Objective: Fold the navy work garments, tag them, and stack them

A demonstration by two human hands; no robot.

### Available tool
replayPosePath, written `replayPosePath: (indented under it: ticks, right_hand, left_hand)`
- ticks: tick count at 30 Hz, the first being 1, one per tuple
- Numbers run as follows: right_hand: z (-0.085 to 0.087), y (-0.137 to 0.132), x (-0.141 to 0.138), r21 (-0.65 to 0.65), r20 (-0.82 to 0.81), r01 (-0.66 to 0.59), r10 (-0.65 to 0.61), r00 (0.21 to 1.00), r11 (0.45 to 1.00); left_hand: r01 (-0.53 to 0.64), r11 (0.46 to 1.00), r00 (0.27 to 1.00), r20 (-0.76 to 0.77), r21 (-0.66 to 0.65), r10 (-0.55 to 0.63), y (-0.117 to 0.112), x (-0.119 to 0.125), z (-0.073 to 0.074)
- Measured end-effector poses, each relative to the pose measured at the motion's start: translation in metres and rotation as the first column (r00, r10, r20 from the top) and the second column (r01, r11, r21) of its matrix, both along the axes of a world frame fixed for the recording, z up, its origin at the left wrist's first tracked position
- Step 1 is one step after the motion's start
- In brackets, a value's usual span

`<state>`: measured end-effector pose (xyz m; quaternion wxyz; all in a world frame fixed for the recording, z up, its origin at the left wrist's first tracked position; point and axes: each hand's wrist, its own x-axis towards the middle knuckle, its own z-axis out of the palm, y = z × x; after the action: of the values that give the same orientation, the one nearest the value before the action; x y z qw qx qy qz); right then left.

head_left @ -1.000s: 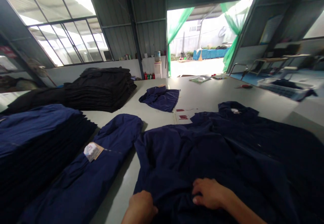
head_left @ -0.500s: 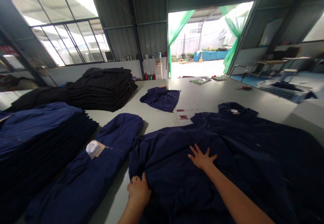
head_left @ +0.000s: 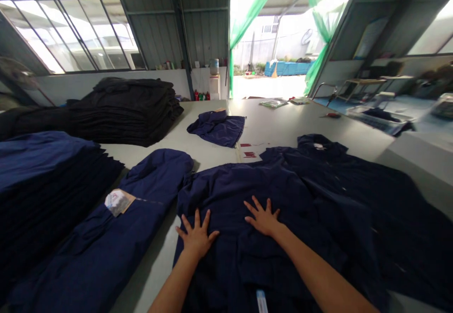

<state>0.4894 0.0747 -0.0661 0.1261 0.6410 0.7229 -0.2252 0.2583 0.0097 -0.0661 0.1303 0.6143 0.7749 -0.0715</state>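
A navy jacket (head_left: 318, 204) lies spread over the table in front of me, its collar toward the far right. My left hand (head_left: 197, 235) rests flat on the jacket near its left edge, fingers spread. To the right of it, my right hand (head_left: 264, 218) also presses flat on the cloth with fingers apart. Neither hand grips anything. Near the bottom, a small white and blue label (head_left: 261, 300) shows on the navy fabric. Left of the jacket lies a folded navy garment (head_left: 141, 223) with a paper tag (head_left: 119, 201) on it.
A stack of navy garments (head_left: 46, 171) stands at the left, with a stack of black garments (head_left: 130, 110) behind it. A small navy piece (head_left: 219, 128) lies farther back on the pale table (head_left: 283, 124). Beyond the table's right side is a white basket (head_left: 378, 115).
My left hand has gone from curled at the jacket's left edge to spread flat on it. My right hand has shifted slightly left. The white and blue label has come into view.
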Motion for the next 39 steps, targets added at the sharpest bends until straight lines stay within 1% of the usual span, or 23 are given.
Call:
replayPosePath:
  ticks: [1,3,5,6,9,11,13,14,16,17,18,19,21,23,26,28,29,32,34,35,37,38,39]
  right_hand:
    - [0.007,-0.001,0.005,-0.034,-0.034,-0.020,0.019,0.999,0.999]
    - [0.018,-0.012,0.017,-0.058,-0.097,-0.083,0.077,0.992,0.995]
    - [0.025,-0.031,0.032,-0.049,-0.140,-0.127,0.119,0.983,0.991]
    - [0.027,-0.042,0.040,-0.038,-0.160,-0.128,0.121,0.980,0.991]
    - [0.029,-0.073,0.061,0.016,-0.238,-0.109,0.110,0.965,0.994]
    - [0.033,-0.090,0.069,0.071,-0.274,-0.128,0.142,0.951,0.989]
    - [0.040,-0.105,0.072,0.115,-0.301,-0.184,0.211,0.930,0.976]
    - [0.044,-0.111,0.072,0.105,-0.319,-0.212,0.235,0.918,0.972]
    - [0.053,-0.120,0.069,0.005,-0.363,-0.247,0.232,0.903,0.969]
    - [0.057,-0.123,0.068,-0.073,-0.357,-0.238,0.198,0.913,0.969]
    - [0.060,-0.125,0.067,-0.144,-0.304,-0.209,0.158,0.939,0.967]
    - [0.063,-0.127,0.067,-0.193,-0.212,-0.166,0.124,0.969,0.967]
    - [0.064,-0.128,0.066,-0.210,0.007,-0.089,0.093,0.996,0.974]
    - [0.062,-0.128,0.066,-0.130,0.148,-0.075,0.094,0.985,0.989]
    - [0.053,-0.126,0.068,0.084,0.128,-0.108,0.097,0.987,0.991]
    - [0.042,-0.123,0.071,0.225,0.122,-0.096,0.070,0.990,0.970]
    - [0.036,-0.120,0.073,0.263,0.140,-0.072,0.036,0.989,0.962]
    - [0.016,-0.110,0.080,0.292,0.229,0.025,-0.095,0.969,0.956]
    - [0.010,-0.102,0.083,0.267,0.232,0.047,-0.111,0.966,0.963]
    - [0.011,-0.098,0.083,0.257,0.213,0.029,-0.086,0.973,0.966]
    - [0.020,-0.091,0.082,0.287,0.148,-0.024,-0.019,0.989,0.958]
    - [0.028,-0.088,0.081,0.343,0.112,-0.035,-0.004,0.994,0.939]
    - [0.036,-0.085,0.080,0.423,0.080,-0.029,-0.005,0.997,0.906]
  left_hand:
    - [0.021,1.000,1.000,-0.008,0.003,-0.021,-0.003,0.001,0.004]
    - [0.119,0.993,0.993,0.006,0.012,-0.119,-0.018,0.001,0.010]
    - [0.218,0.976,0.975,0.042,-0.001,-0.218,-0.041,-0.002,0.010]
    - [0.234,0.972,0.971,0.047,-0.013,-0.233,-0.052,-0.004,0.008]
    - [0.177,0.984,0.984,-0.021,-0.018,-0.178,-0.075,-0.009,0.004]
    - [0.126,0.991,0.990,-0.054,-0.035,-0.127,-0.080,-0.007,0.007]
    - [0.110,0.992,0.993,-0.031,-0.068,-0.113,-0.081,0.000,0.014]
    - [0.132,0.989,0.991,-0.003,-0.073,-0.133,-0.081,0.004,0.018]
    - [0.210,0.976,0.976,0.067,-0.063,-0.206,-0.083,0.013,0.024]
    - [0.240,0.969,0.968,0.092,-0.060,-0.234,-0.086,0.017,0.025]
    - [0.251,0.966,0.964,0.104,-0.064,-0.243,-0.090,0.019,0.024]
    - [0.246,0.966,0.966,0.102,-0.074,-0.238,-0.094,0.021,0.022]
    - [0.210,0.974,0.977,0.065,-0.084,-0.205,-0.103,0.021,0.016]
    - [0.172,0.984,0.985,0.024,-0.056,-0.171,-0.113,0.016,0.010]
    - [0.135,0.991,0.991,0.017,-0.020,-0.135,-0.126,0.001,0.010]
    - [0.162,0.987,0.987,0.010,0.015,-0.163,-0.135,-0.012,0.016]
    - [0.171,0.985,0.985,-0.004,0.031,-0.171,-0.140,-0.019,0.020]
    - [0.105,0.994,0.994,-0.031,0.016,-0.105,-0.150,-0.032,0.029]
    - [0.053,0.999,0.998,-0.018,-0.007,-0.053,-0.153,-0.035,0.029]
    - [0.046,0.999,0.999,-0.010,0.008,-0.046,-0.153,-0.036,0.028]
    - [0.066,0.993,0.998,0.003,0.101,-0.066,-0.152,-0.038,0.024]
    - [0.078,0.983,0.997,0.010,0.165,-0.081,-0.151,-0.040,0.022]
    - [0.087,0.970,0.996,0.016,0.225,-0.093,-0.150,-0.043,0.020]
